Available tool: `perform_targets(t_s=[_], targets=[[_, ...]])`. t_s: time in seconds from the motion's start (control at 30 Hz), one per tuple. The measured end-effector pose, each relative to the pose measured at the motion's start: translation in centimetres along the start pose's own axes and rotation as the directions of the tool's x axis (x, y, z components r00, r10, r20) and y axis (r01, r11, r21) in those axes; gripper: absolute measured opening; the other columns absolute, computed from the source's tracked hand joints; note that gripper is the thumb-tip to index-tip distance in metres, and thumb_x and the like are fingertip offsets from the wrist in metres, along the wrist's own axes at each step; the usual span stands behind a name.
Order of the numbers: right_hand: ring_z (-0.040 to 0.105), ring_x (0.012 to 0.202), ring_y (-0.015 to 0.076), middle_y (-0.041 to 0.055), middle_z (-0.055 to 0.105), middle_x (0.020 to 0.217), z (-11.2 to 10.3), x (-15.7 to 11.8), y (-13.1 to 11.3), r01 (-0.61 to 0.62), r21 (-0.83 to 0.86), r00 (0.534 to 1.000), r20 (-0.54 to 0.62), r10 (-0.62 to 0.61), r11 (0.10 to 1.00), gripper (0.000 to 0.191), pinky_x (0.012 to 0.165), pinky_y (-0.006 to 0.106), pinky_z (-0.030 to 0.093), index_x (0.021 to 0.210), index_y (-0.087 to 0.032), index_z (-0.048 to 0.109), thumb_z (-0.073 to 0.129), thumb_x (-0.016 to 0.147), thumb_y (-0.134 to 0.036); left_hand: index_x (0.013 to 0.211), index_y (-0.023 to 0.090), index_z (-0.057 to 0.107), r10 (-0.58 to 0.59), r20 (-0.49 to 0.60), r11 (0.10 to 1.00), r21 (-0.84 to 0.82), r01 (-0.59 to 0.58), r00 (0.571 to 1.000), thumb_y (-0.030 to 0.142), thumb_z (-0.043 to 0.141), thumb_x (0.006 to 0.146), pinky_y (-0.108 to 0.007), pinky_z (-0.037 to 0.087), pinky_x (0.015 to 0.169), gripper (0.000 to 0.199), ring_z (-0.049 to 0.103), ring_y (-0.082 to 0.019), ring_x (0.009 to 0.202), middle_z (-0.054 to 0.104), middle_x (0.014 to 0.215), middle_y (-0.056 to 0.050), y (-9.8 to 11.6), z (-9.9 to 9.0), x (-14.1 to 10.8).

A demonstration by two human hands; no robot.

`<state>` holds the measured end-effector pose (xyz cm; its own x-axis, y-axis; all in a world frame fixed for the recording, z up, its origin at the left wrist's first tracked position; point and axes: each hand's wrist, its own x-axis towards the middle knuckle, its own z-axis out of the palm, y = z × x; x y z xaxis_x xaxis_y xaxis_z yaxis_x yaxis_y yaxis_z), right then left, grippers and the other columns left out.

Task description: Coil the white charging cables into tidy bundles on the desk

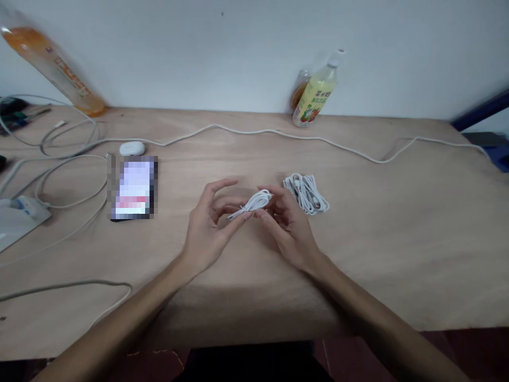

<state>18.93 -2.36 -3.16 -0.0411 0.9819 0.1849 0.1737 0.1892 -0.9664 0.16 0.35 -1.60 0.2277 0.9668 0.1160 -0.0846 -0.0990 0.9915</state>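
Between my two hands, above the wooden table (382,233), is a small coiled white cable (256,201). My left hand (212,228) pinches its narrower left end between thumb and fingers, with the index finger raised away. At the looped right end, my right hand (288,225) has its thumb and fingertips closed on the coil. Just beyond my right hand lies a pile of coiled white cables (306,193) with metal plugs showing among the loops.
A phone (135,185) and a white earbud case (132,148) lie on the left, near tangled cables and a power strip (24,217). One long white cord (238,131) crosses the back. An orange drink bottle (55,69) and a yellow-labelled bottle (318,93) stand by the wall.
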Motion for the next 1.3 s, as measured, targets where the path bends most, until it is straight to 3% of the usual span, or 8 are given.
perform_targets(t_s=[0.13, 0.23, 0.33, 0.47, 0.67, 0.87, 1.07, 1.3], targets=[[0.069, 0.086, 0.0184, 0.0019, 0.073, 0.098, 0.3, 0.0, -0.4, -0.008, 0.111, 0.999, -0.031, 0.012, 0.994, 0.015, 0.072, 0.032, 0.057, 0.111, -0.027, 0.068, 0.071, 0.102, -0.038, 0.133, 0.024, 0.062, -0.016, 0.036, 0.999, -0.035, 0.017, 0.999, 0.027, 0.092, 0.087, -0.039, 0.065, 0.098, 0.055, 0.085, -0.024, 0.104, 0.087, 0.104, -0.004, 0.2, 0.3, -0.4], [0.064, 0.076, 0.0165, -0.0003, 0.068, 0.088, 0.2, 0.0, -0.8, 0.002, 0.149, 0.999, -0.048, 0.005, 0.989, 0.016, 0.068, 0.031, 0.054, 0.100, -0.026, 0.068, 0.073, 0.103, -0.042, 0.133, 0.023, 0.065, -0.080, 0.032, 0.996, -0.047, 0.082, 0.996, 0.031, 0.091, 0.088, -0.038, 0.065, 0.095, 0.052, 0.084, -0.024, 0.101, 0.087, 0.104, -0.005, 0.5, 0.2, -0.4], [0.058, 0.069, 0.0151, -0.0034, 0.060, 0.078, 0.1, 0.0, -1.0, 0.019, 0.181, 0.998, -0.060, -0.008, 0.983, 0.020, 0.064, 0.030, 0.052, 0.099, -0.027, 0.068, 0.073, 0.104, -0.045, 0.128, 0.021, 0.075, -0.165, 0.077, 0.985, -0.048, 0.169, 0.983, 0.036, 0.085, 0.095, -0.037, 0.064, 0.092, 0.037, 0.084, -0.024, 0.099, 0.088, 0.101, -0.006, 0.8, -0.1, -0.1], [0.057, 0.067, 0.0150, -0.0028, 0.061, 0.079, -0.1, 0.0, -1.0, 0.015, 0.162, 0.997, -0.076, -0.002, 0.987, 0.025, 0.061, 0.030, 0.051, 0.100, -0.027, 0.069, 0.072, 0.103, -0.052, 0.115, 0.022, 0.087, -0.233, 0.195, 0.966, -0.067, 0.250, 0.953, 0.040, 0.080, 0.098, -0.039, 0.064, 0.093, 0.026, 0.081, -0.025, 0.097, 0.088, 0.103, -0.007, 0.6, -0.3, 0.1], [0.056, 0.064, 0.0131, -0.0037, 0.063, 0.081, -0.1, -0.1, -1.3, 0.036, 0.189, 0.997, -0.080, -0.021, 0.981, 0.019, 0.061, 0.029, 0.051, 0.104, -0.027, 0.072, 0.072, 0.105, -0.046, 0.102, 0.024, 0.091, -0.282, 0.270, 0.938, -0.125, 0.324, 0.920, 0.042, 0.080, 0.099, -0.038, 0.059, 0.094, 0.021, 0.076, -0.022, 0.090, 0.085, 0.094, -0.006, 0.1, -0.4, 0.0], [0.056, 0.064, 0.0139, -0.0020, 0.066, 0.082, -0.3, -0.1, -1.5, 0.011, 0.193, 0.997, -0.077, 0.004, 0.981, 0.025, 0.057, 0.030, 0.051, 0.113, -0.028, 0.077, 0.073, 0.104, -0.051, 0.091, 0.022, 0.089, -0.317, 0.292, 0.894, -0.227, 0.387, 0.902, 0.045, 0.080, 0.099, -0.041, 0.062, 0.090, 0.026, 0.076, -0.026, 0.094, 0.083, 0.093, -0.008, 0.1, -0.3, 0.0], [0.046, 0.060, 0.0132, -0.0018, 0.066, 0.083, -0.5, 0.0, -1.3, -0.013, 0.229, 0.999, -0.036, 0.021, 0.973, 0.031, 0.054, 0.030, 0.045, 0.123, -0.031, 0.079, 0.072, 0.104, -0.055, 0.089, 0.023, 0.089, -0.383, 0.327, 0.840, -0.266, 0.473, 0.864, 0.041, 0.090, 0.089, -0.039, 0.063, 0.086, 0.018, 0.073, -0.021, 0.083, 0.083, 0.091, -0.006, 0.6, -0.3, 0.1], [0.048, 0.063, 0.0145, -0.0032, 0.059, 0.081, -0.7, 0.0, -1.5, -0.045, 0.219, 0.999, 0.014, 0.043, 0.975, 0.035, 0.059, 0.030, 0.046, 0.133, -0.033, 0.076, 0.069, 0.106, -0.054, 0.093, 0.027, 0.092, -0.384, 0.323, 0.826, -0.299, 0.478, 0.865, 0.035, 0.099, 0.081, -0.033, 0.060, 0.084, 0.016, 0.074, -0.017, 0.080, 0.084, 0.085, -0.001, 0.8, -0.2, 0.0]])
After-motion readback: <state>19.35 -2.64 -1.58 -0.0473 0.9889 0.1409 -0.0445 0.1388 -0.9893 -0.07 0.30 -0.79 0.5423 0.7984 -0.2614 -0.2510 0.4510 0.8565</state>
